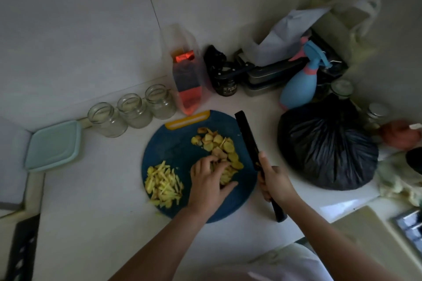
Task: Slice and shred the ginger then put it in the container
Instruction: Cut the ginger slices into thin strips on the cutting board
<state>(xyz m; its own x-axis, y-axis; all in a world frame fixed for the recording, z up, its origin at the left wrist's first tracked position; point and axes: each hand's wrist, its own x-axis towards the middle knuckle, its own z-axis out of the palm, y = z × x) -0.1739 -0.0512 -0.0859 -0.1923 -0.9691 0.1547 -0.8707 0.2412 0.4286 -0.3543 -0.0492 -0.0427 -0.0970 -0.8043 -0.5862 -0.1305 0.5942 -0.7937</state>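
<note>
Pale countertop (96,189), dim light | blue round board (173,146) at centre | left hand (209,181) fingers curled, pressed onto ginger slices (219,143) | shredded ginger (163,183) lower left of board | right hand (275,183) wrapped around black knife (247,137) | teal container (53,145) at left edge

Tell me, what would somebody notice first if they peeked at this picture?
Probably the round blue cutting board in the middle, with yellow ginger strips on its left and ginger slices on its right. The left hand gathers slices while the right hand holds a black knife. A big black bag sits to the right.
</note>
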